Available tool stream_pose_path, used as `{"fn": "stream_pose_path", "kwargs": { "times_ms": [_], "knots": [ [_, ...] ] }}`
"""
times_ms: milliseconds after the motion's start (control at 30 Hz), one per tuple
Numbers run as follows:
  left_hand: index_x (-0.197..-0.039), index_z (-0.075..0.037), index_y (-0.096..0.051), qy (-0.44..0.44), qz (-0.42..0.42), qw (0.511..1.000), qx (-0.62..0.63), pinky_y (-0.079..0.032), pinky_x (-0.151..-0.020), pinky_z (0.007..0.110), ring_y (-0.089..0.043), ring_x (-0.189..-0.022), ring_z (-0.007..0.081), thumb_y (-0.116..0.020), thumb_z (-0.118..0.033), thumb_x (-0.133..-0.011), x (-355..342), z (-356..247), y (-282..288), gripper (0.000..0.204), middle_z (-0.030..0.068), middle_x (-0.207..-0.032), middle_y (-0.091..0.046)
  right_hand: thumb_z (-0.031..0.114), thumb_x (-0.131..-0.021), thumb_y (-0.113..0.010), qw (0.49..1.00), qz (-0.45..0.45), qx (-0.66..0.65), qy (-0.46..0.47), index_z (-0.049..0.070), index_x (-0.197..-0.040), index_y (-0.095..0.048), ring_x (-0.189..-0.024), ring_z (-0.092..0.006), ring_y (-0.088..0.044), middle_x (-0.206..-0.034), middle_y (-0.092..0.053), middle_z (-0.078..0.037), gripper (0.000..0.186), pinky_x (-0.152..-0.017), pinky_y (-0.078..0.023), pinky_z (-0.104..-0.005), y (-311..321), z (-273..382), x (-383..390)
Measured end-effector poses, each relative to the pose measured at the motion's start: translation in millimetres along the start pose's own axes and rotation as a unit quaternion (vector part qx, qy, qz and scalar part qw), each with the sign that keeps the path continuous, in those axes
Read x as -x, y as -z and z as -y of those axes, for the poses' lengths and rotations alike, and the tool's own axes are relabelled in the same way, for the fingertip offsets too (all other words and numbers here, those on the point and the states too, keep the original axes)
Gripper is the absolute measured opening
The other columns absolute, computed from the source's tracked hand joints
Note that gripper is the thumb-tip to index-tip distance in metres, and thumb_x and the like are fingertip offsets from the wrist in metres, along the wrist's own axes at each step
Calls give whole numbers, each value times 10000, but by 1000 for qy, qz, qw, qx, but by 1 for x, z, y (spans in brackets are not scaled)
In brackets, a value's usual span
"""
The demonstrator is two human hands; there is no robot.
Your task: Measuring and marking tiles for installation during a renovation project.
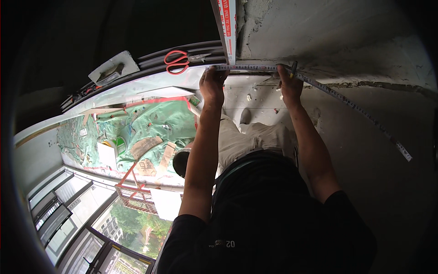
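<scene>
My left hand [211, 84] pinches a measuring tape [246, 67] against a pale ledge beside a dark sliding-track frame. My right hand [288, 86] is closed on the tape farther right, with a dark pen [293, 69] upright in its grip. Beyond this hand, the tape's long loose length curves down to the lower right. Red-handled scissors [175, 61] lie on the track left of my left hand, and a trowel [109, 73] rests farther left. Between my hands rises a vertical strip [228, 32] with red-and-white film.
A grey plaster wall [328, 27] stands at upper right. Below lies green sheeting [169, 118] with cardboard scraps, debris and a green-and-white bucket [119, 145]. A red metal frame [134, 192] stands near windows [105, 228] at lower left. My legs and one shoe are below my hands.
</scene>
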State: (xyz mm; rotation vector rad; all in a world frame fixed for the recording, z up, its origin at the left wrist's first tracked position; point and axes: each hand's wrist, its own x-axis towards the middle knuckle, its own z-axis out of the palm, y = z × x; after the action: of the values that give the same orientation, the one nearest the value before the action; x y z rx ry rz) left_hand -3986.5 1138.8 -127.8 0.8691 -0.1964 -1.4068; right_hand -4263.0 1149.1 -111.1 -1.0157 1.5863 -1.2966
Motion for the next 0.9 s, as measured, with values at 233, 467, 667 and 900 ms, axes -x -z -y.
{"fn": "stream_pose_path", "kwargs": {
  "times_ms": [233, 467, 667, 900],
  "knots": [
    [-1182, 46, -654, 9, 14, 1000, -6, -622, -1070, 505, -752, -1111, 339, -538, -159, -1094, -5, 4, -2, 251, 177, -1142, -749, 465, -999, -822, 992, 5, 50, 117, 39, -1042, -777, -544, -70, -588, -783, -751, -20, 431, -488, -466, -263, 11, -14, -5],
    [-1332, 56, -623, 21, -2, 1000, -13, -626, -1064, 483, -737, -1202, 345, -545, -169, -1114, 18, 3, -4, 322, 237, -1302, -738, 401, -1002, -837, 998, -23, 53, 1, 46, -1017, -783, -565, -61, -575, -760, -728, -7, 360, -512, -454, -268, 12, -7, 16],
    [-1374, 40, -635, 34, -9, 999, -4, -627, -1054, 464, -751, -1191, 330, -573, -173, -1126, 55, 0, 6, 333, 232, -1321, -742, 439, -1016, -807, 997, -18, 39, -64, 51, -947, -756, -539, -78, -572, -713, -696, 0, 397, -501, -440, -281, 6, 22, 68],
    [-1221, -5, -701, 61, -41, 997, 3, -637, -996, 426, -761, -1050, 256, -622, -162, -1115, 95, 16, 19, 205, 128, -1140, -767, 416, -1029, -797, 994, 35, 3, -100, 38, -1009, -708, -564, -83, -547, -791, -665, -16, 389, -505, -441, -283, -33, 18, 109]
  ]
}}
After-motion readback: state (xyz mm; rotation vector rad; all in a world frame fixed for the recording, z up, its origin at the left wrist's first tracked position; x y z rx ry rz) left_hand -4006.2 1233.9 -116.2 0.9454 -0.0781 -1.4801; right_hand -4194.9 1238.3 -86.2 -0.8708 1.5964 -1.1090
